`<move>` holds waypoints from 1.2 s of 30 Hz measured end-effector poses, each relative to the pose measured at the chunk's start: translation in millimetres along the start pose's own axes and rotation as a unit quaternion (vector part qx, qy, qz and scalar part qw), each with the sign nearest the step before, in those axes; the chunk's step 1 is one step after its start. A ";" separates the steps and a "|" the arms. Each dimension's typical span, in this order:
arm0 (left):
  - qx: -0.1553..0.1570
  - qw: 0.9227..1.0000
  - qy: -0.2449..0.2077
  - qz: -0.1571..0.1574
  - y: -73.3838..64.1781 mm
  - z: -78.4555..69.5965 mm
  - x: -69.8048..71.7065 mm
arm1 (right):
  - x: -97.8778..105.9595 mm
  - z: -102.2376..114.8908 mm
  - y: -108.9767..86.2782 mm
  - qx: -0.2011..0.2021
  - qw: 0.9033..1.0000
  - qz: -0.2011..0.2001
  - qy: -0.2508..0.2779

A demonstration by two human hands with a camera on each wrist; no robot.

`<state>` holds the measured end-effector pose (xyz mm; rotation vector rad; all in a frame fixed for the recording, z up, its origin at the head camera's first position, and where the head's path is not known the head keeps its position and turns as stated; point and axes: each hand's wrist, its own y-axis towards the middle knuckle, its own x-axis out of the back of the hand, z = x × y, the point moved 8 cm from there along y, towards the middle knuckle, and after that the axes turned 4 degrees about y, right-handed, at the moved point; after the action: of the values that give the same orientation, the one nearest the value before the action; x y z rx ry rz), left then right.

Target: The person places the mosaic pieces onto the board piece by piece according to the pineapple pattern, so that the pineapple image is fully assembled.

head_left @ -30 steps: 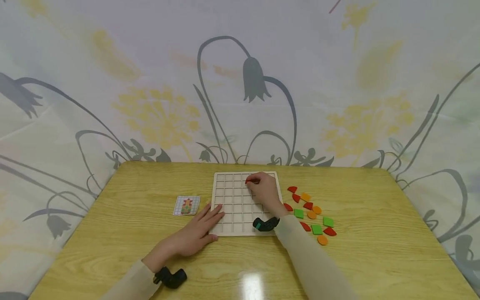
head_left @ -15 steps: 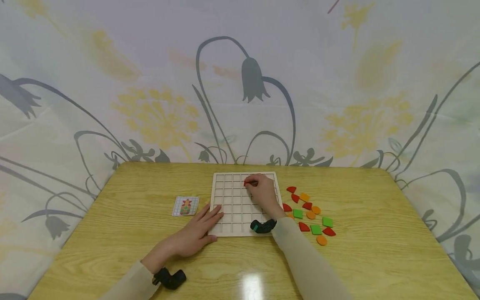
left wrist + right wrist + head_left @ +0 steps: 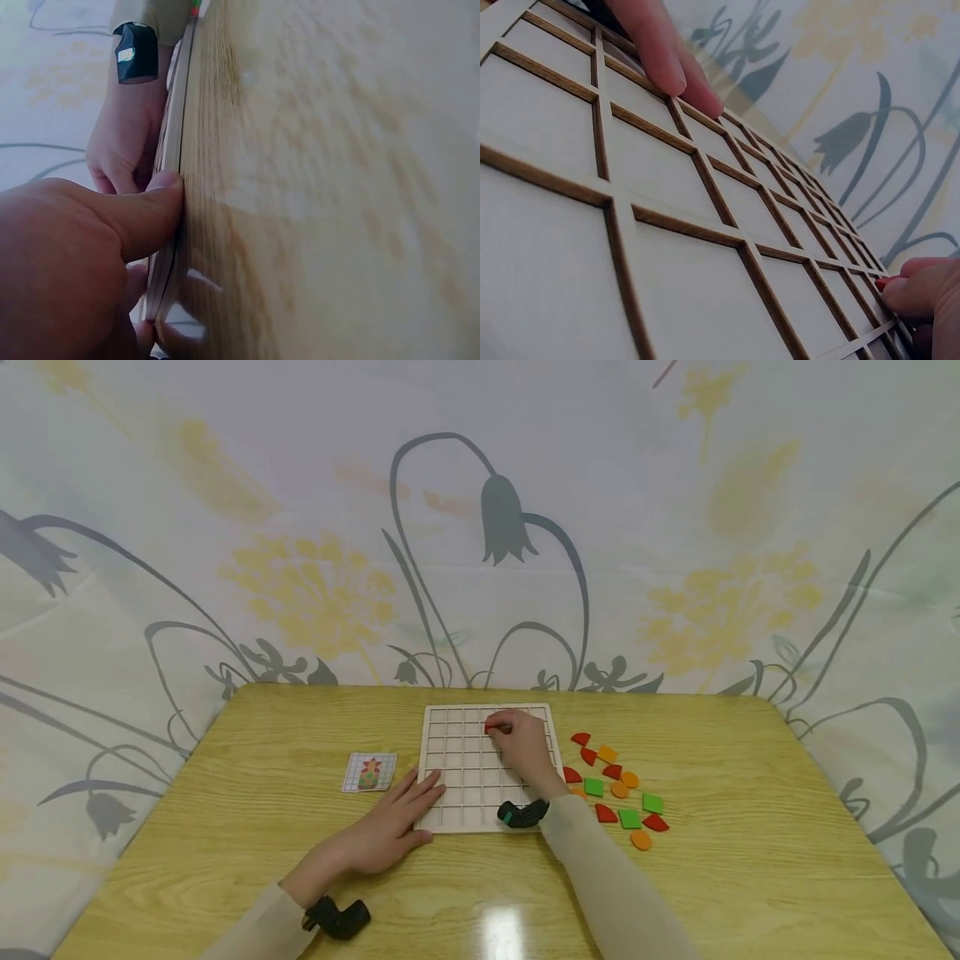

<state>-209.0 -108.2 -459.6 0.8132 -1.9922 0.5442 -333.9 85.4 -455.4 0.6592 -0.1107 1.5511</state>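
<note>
A pale wooden grid board (image 3: 453, 768) lies on the table, its square cells divided by raised strips. My right hand (image 3: 525, 747) pinches a small red tile (image 3: 488, 727) between thumb and fingers at a cell in the board's far middle part. Most of that tile is hidden by the fingertips; in the right wrist view only a red edge shows. My left hand (image 3: 382, 837) rests on the board's left side, fingers spread and fairly straight, thumb along the near left corner. Its thumb (image 3: 146, 217) touches the board's edge in the left wrist view.
Right of the board lie several loose tiles: red quarter circles (image 3: 606, 814), green squares (image 3: 630, 819), orange discs (image 3: 641, 840) and an orange square (image 3: 607, 753). A card (image 3: 370, 772) printed with a coloured pattern on a grid lies to the left. A flowered cloth (image 3: 480, 527) hangs behind the table.
My right hand has stayed at nearly the same cell, the red tile shifting very slightly. My left hand has kept its place on the board. The head view has drifted a little.
</note>
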 end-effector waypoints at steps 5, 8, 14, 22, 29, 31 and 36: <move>-0.001 1.000 0.003 0.000 -0.4 0.7 -0.8 | -3.2 2.1 -0.2 0.014 1.000 0.013 -0.012; -0.003 1.000 0.003 -0.001 -0.7 0.4 -0.7 | -5.1 3.3 -0.2 0.024 0.999 0.020 -0.022; -0.005 1.000 0.006 -0.002 -0.6 -0.2 -0.5 | -7.0 1.9 0.5 0.019 0.999 0.028 -0.040; -0.007 1.000 0.011 0.000 -0.2 -0.5 -1.1 | -7.1 3.7 0.7 0.018 0.998 0.031 -0.055; -0.007 1.000 0.010 0.000 -0.4 -2.0 0.3 | -7.1 5.8 0.9 0.030 0.998 0.033 -0.051; -0.006 1.000 0.010 0.001 -0.8 -2.6 0.5 | -7.5 5.6 0.2 0.032 0.997 0.035 -0.057; -0.009 1.000 0.010 0.003 -0.1 -3.2 0.3 | -6.6 4.0 -1.0 0.027 0.997 0.033 -0.069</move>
<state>-207.2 -106.4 -457.7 0.7888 -1.9777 0.5352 -332.0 77.8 -455.5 0.8117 -0.1965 1.5766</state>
